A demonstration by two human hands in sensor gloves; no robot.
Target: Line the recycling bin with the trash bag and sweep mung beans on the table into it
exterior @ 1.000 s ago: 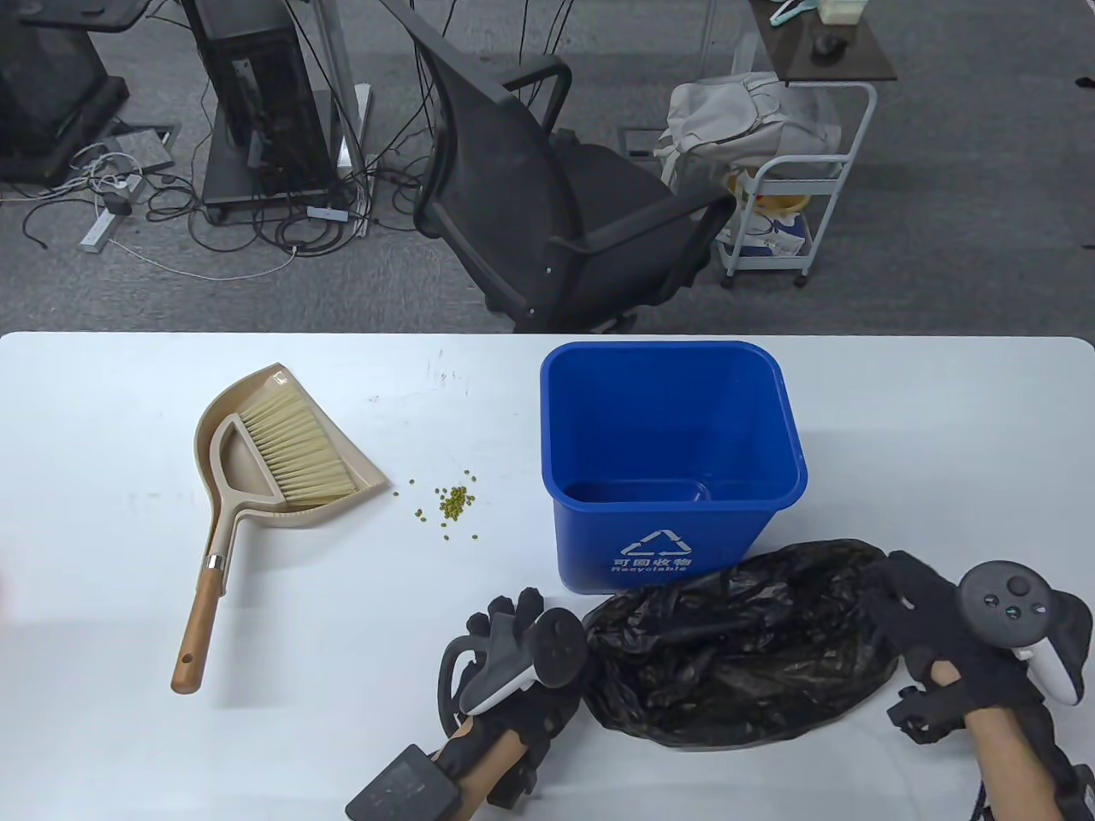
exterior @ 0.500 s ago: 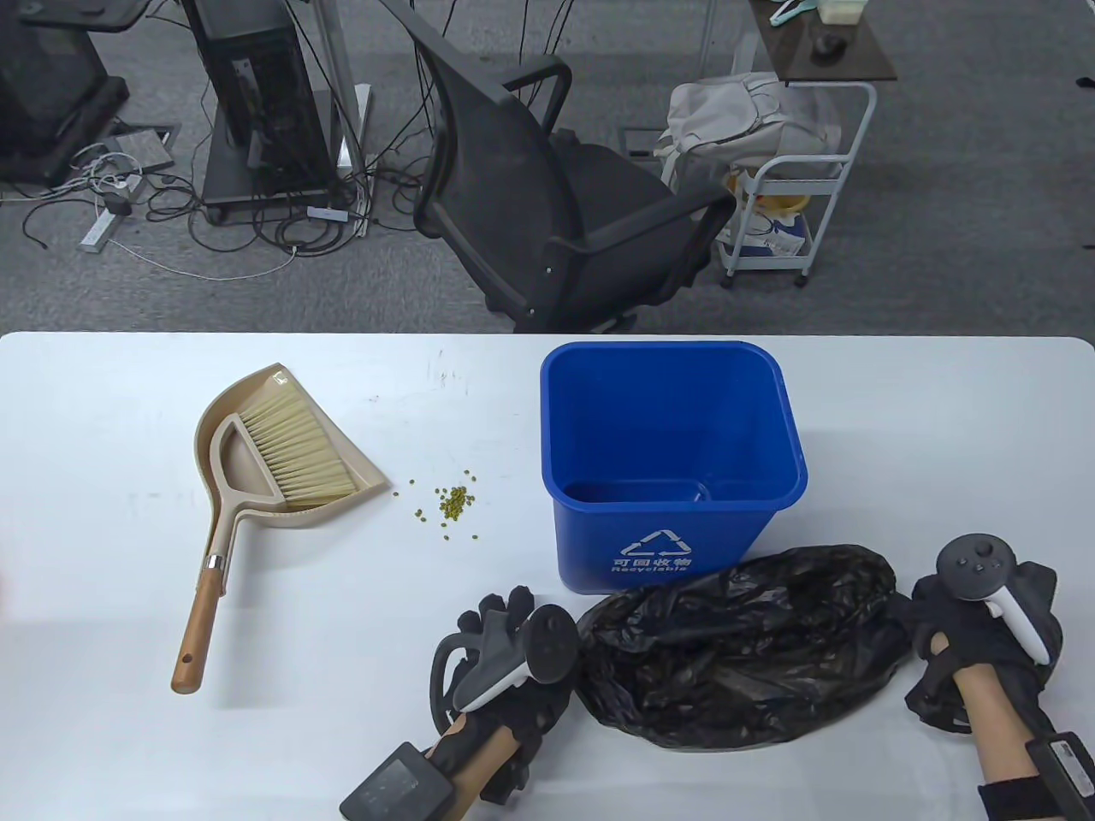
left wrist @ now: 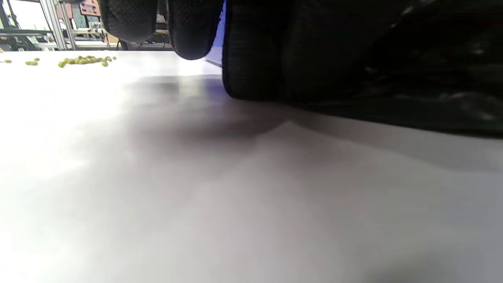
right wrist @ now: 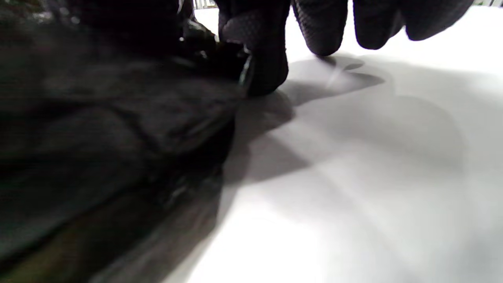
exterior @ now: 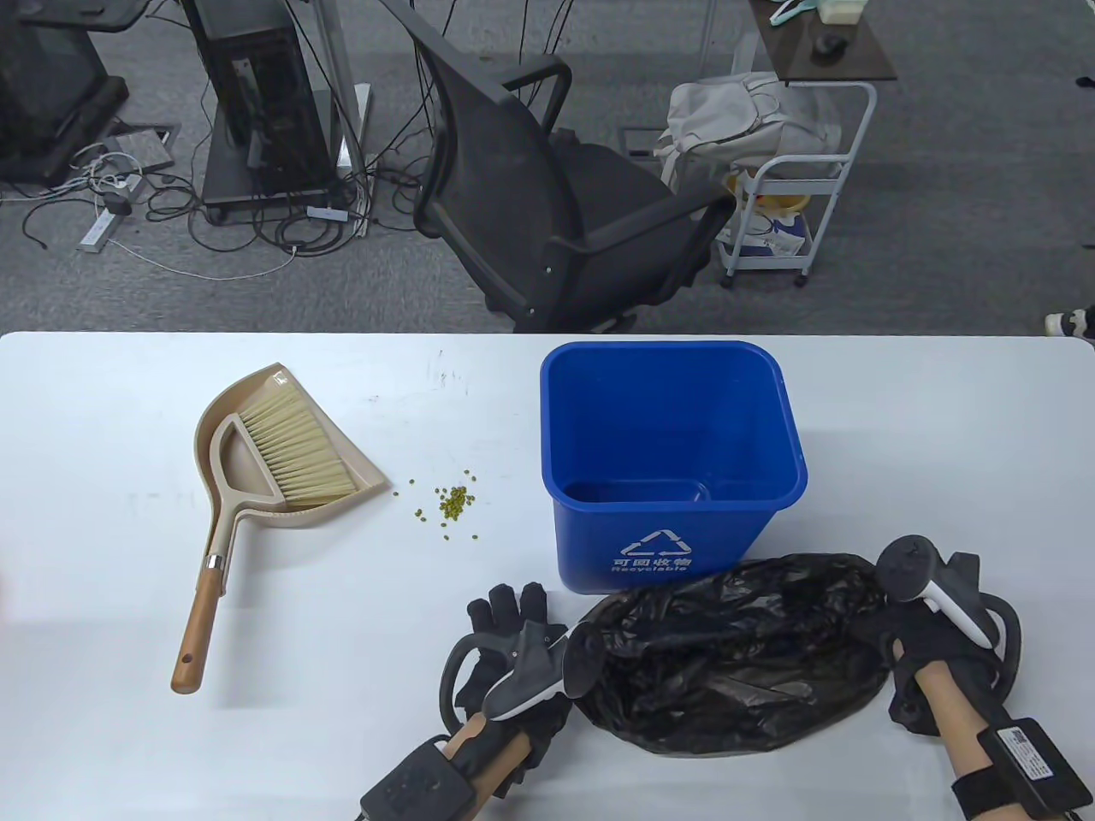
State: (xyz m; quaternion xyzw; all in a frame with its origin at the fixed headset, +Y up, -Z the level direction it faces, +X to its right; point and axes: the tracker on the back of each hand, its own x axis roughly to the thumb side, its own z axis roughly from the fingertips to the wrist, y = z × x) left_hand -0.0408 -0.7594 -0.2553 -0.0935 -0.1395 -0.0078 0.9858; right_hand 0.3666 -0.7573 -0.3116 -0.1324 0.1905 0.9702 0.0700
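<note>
The empty blue recycling bin (exterior: 667, 530) stands upright at mid-table. A crumpled black trash bag (exterior: 736, 650) lies on the table just in front of it. My left hand (exterior: 522, 650) is at the bag's left edge, with two fingers stretched forward. In the left wrist view a finger (left wrist: 251, 59) comes down to the table against the bag (left wrist: 412, 78) and seems to pinch it. My right hand (exterior: 924, 633) is at the bag's right edge. There a finger (right wrist: 267, 70) nips the bag's rim (right wrist: 98, 137) while the others hover. Mung beans (exterior: 453, 505) (left wrist: 84, 60) lie left of the bin.
A beige dustpan (exterior: 201, 436) lies at the left of the table. A brush (exterior: 291, 445) with a wooden handle rests in it. Beyond the table's far edge stand a black office chair (exterior: 547, 197) and a white trolley (exterior: 796, 197).
My right hand has slid left and rolled over onto the bag's right edge. My left hand has turned, its fingers now stretched forward, and the bag is bunched a little narrower.
</note>
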